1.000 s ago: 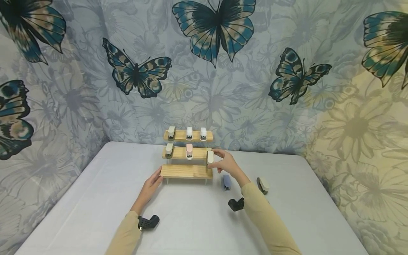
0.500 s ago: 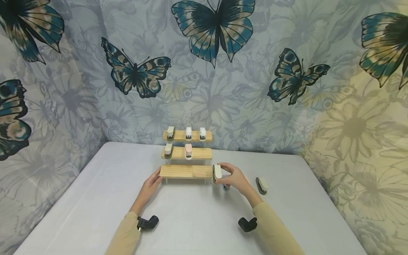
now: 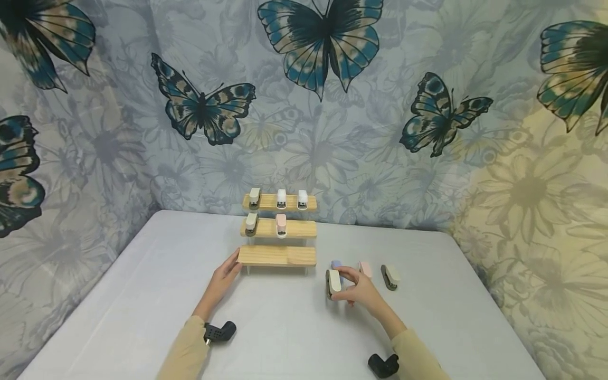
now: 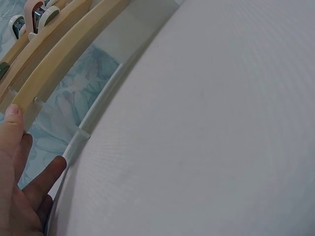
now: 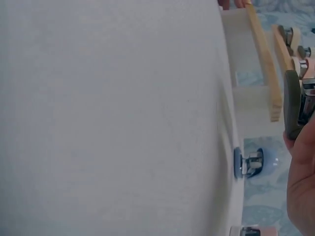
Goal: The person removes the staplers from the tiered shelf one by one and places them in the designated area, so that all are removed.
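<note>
A three-tier wooden display stand (image 3: 302, 256) stands on the table. My left hand (image 3: 224, 277) rests against the left end of its lowest shelf, the thumb touching the corner of the board (image 4: 49, 73). My right hand (image 3: 363, 291) pinches a cream mini stapler (image 3: 334, 282) with a dark base, held upright off the right front of the stand. Its dark base (image 5: 292, 103) shows at the edge of the right wrist view. Behind the held stapler is a blue stapler (image 3: 336, 263), partly hidden. A pink stapler (image 3: 364, 268) sits just behind the right hand, and another cream stapler (image 3: 391, 276) lies farther right.
On the top shelf stand a grey-white stapler (image 3: 255, 196) and two white staplers, one in the middle (image 3: 282, 197). The middle shelf bears a cream stapler (image 3: 251, 222) and a pink stapler (image 3: 281, 222). A butterfly-patterned cloth (image 3: 323, 148) hangs behind the white table (image 3: 266, 327).
The right hand has taken the cream stapler off the middle shelf's right end and carried it down, right and towards me. The pink stapler on the table has come into sight. The left hand stays put.
</note>
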Demonstrator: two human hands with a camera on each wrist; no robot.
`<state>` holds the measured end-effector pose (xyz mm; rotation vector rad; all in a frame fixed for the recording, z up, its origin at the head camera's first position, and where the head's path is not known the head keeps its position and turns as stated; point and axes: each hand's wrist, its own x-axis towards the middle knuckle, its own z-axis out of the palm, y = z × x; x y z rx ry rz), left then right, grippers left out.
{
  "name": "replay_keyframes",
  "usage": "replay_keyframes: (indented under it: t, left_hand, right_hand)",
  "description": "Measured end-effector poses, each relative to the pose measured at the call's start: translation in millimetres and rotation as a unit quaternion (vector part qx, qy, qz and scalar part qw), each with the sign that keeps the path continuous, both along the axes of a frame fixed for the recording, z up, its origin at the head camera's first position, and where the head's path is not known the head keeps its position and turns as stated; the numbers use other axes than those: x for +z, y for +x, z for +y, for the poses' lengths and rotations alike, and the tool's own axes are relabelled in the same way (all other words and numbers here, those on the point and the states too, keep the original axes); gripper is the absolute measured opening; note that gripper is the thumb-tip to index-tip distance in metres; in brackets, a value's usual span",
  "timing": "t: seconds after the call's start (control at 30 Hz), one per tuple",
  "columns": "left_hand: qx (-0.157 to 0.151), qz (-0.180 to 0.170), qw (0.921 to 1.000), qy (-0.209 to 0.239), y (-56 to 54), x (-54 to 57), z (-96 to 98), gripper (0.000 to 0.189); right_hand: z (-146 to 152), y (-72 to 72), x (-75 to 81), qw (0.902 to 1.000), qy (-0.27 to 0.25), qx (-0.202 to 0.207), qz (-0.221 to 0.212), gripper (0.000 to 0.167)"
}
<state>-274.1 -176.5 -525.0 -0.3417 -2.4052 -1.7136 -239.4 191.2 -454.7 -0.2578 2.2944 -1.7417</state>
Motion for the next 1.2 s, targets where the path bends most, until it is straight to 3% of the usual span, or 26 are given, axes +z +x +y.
replay_keyframes:
  t: [0.17,0.37,0.6,1.2]
  left_hand:
    - [0.021,0.004,0.9997,-0.009,1.7,-2.3,-6.1,0.056]
    - [0.014,0.004,0.9999,-0.005,1.8,-2.9,-5.5,0.056]
    - [0.016,0.000,0.9999,-0.005,1.1,-2.5,-2.1,0.057]
    - [0.001,-0.002,1.0000,-0.002,-0.3,-1.0,2.0,0.057]
  right_hand:
    - [3.6,-0.2,-16.4,0.9998,0.017,0.006,0.002,0.072]
    - [12.1,8.7,-25.6,0.9993,0.036,0.009,-0.004,0.072]
    - [18.7,18.6,-28.2,0.9985,0.055,0.009,-0.003,0.074]
    - [28.2,28.3,-33.6,0.9939,0.104,0.029,0.025,0.071]
